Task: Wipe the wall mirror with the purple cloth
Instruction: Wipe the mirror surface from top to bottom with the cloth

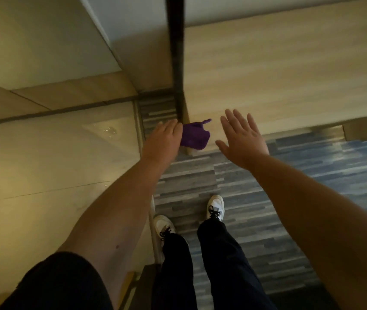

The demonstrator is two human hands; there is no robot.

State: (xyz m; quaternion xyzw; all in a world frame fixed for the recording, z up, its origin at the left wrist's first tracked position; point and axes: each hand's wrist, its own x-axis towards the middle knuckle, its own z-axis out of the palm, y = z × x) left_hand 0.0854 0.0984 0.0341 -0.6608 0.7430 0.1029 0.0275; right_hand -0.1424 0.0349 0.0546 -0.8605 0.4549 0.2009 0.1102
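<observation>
The reflective wall mirror (55, 142) fills the left side. The left hand (163, 139) grips the bunched purple cloth (194, 136) near the mirror's dark edge; the right hand (242, 137) is spread wide, empty. Wiping progress can't be judged.

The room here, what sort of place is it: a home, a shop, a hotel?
Probably a hotel room or apartment entryway, though I can't be sure. Striped grey-blue carpet meets glossy pale tile at a threshold, with light wood wall panelling ahead, where the left hand holds a purple cloth.
</observation>
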